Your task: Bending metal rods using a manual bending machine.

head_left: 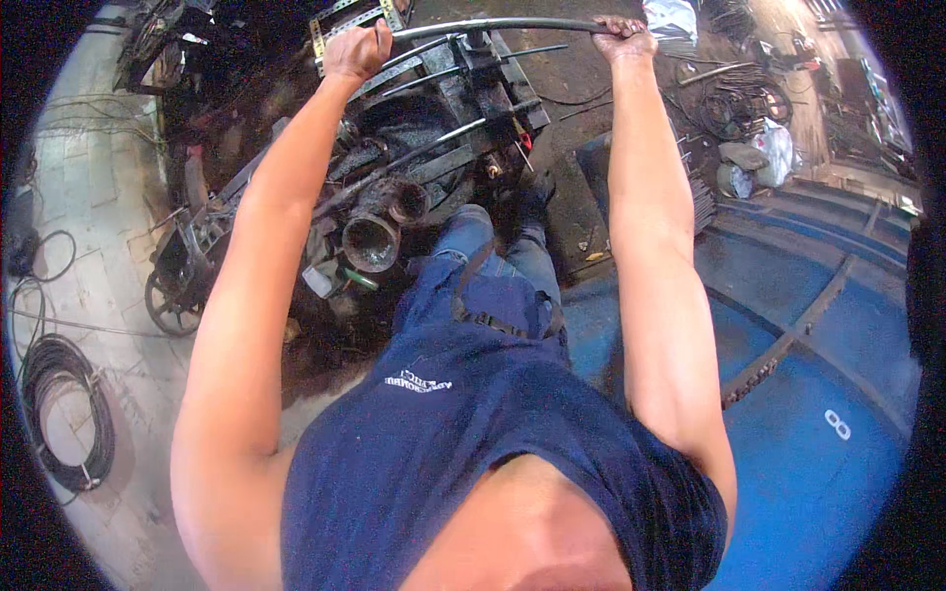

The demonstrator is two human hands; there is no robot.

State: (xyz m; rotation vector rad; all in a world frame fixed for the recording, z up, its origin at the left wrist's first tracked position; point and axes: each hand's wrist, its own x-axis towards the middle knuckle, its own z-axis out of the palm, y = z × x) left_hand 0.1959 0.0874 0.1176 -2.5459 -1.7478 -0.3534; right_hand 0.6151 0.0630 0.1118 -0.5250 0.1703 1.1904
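Note:
A long grey metal rod (503,24) spans the top of the view, slightly bowed by the lens. My left hand (357,51) is closed round it at the left, with the thumb side up. Near its other end, my right hand (624,39) grips it with dirty, curled fingers. Both arms reach straight out. Beneath the rod stands a dark, greasy machine (434,128) with several thinner rods across it, one a pale metal bar (463,130). Beside my left hand is a yellow perforated frame (340,22).
Round metal cups (371,243) sit below the machine, near my legs. A coil of black cable (67,414) lies on the floor at left. Large blue metal panels (818,394) fill the right. White bags (776,153) and coiled wire (734,106) lie at the upper right.

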